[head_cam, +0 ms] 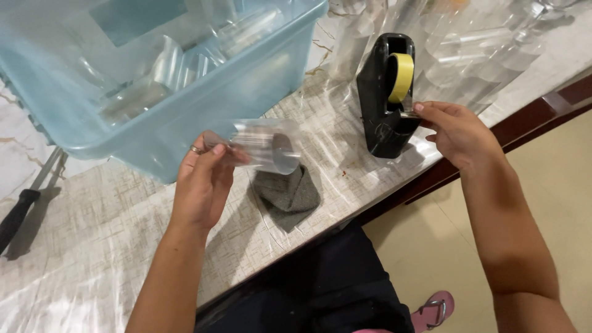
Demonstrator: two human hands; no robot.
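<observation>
My left hand (203, 179) holds a rolled tube of clear plastic film (265, 145) above the table, fingers wrapped round its left end. My right hand (459, 132) pinches the free end of clear tape at the cutter of a black tape dispenser (382, 117), which stands on the table and carries a yellow-cored tape roll (402, 77). A folded grey cloth (288, 194) lies on the table just under the tube.
A light blue plastic bin (185, 117) holding more clear rolled tubes sits at the left back. Clear film sheets (481, 49) pile up behind the dispenser. A black-handled tool (18, 213) lies at the left edge. The dark table edge (530, 120) runs along the right.
</observation>
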